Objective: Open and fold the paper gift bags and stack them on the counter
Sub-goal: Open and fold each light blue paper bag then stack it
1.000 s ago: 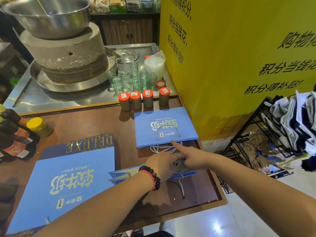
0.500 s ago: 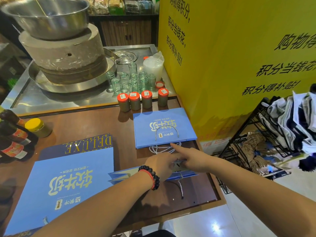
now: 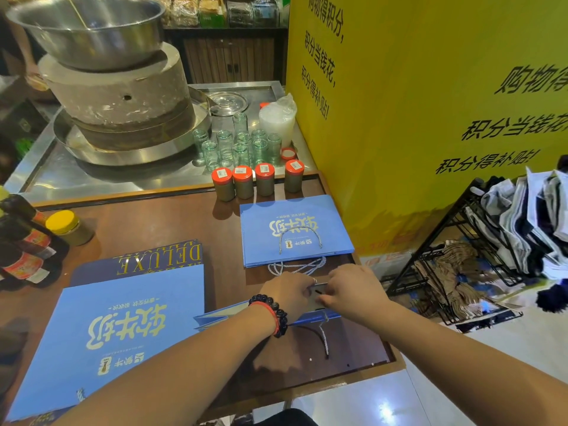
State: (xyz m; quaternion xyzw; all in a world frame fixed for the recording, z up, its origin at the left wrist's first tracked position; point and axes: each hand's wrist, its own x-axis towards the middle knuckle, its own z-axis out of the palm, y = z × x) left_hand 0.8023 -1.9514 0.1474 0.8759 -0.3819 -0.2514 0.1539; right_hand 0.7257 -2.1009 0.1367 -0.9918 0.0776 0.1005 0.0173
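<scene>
1. The small blue paper bag under the hands lies flattened on the brown bench, its pleated side edge showing at the left and a white cord handle trailing toward the near edge.
2. A grey panel of the bag shows between the two hands, with small dark marks on it.
3. The left hand rests knuckles-up on top of the bag, its fingers curled down onto the grey panel; a dark bead bracelet circles the wrist.
4. The right hand meets it from the right, fingers bent and pressed onto the same panel, fingertips almost touching the left hand's.
5. Whether either hand pinches the paper or only presses it flat, I cannot tell.
6. Both forearms reach in from the lower edge and converge over the bag.
7. Just beyond the hands lies a neat stack of folded bags, blue with gold lettering, cord handles pointing toward the hands.
8. At the left lies a pile of larger blue bags over a dark one printed "DELUXE".
9. Four jars with orange lids stand in a row at the far edge of the bench.
</scene>
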